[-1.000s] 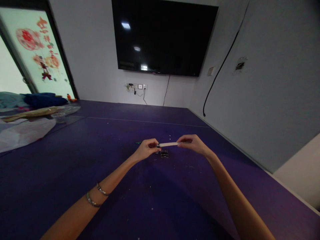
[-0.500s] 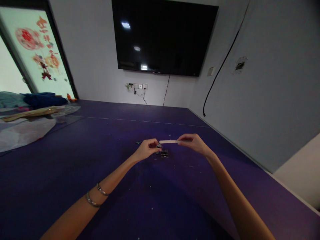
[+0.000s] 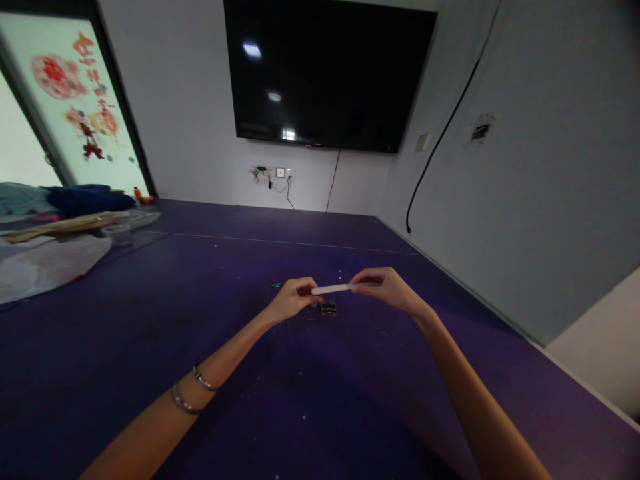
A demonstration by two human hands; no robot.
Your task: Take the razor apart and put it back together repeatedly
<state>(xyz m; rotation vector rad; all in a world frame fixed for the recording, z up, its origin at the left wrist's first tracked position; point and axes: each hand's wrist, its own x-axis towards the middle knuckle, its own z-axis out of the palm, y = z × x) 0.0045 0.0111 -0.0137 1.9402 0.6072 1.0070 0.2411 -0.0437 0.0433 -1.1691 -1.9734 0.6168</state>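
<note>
Purple surface [image 3: 300,413]: dark boxlike piece [image 3: 329,307], contents unclear
Right hand [image 3: 390,287]: pinched around pale stick [image 3: 332,289]
Left hand [image 3: 291,300]: curled; hold, I can't tell

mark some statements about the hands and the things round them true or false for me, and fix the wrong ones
1. The right hand holds a pale stick. True.
2. Both bracelets are on the right forearm. False: they are on the left forearm.
3. A small dark object lies on the purple surface, just below the stick in the picture. True.
4. The stick's free end points away from the left hand. False: it points toward that hand and reaches its fingertips in the picture.
5. A small green thing lies to the right of the right hand. False: it lies near the left hand, on its left side.
</note>
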